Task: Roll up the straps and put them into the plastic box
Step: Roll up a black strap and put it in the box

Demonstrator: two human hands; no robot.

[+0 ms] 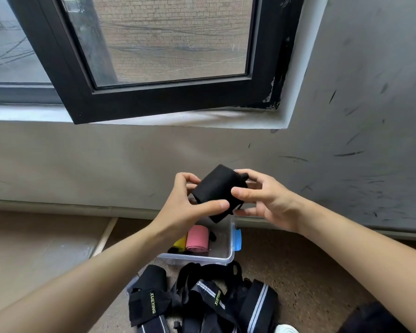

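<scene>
Now | left hand [190, 207], right hand [265, 199] both grip black strap roll [217, 187] | plastic box [227, 257] half hidden by hands

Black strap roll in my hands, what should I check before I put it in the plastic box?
1. Left hand and right hand both pinch the black roll: ok.
2. Roll's end fastened: cannot tell, a flap hangs below it.
3. Plastic box open: ok.
4. Free space right of the pink roll: ok.
5. Loose straps all rolled: not ok, a pile lies in front of the box.
</scene>
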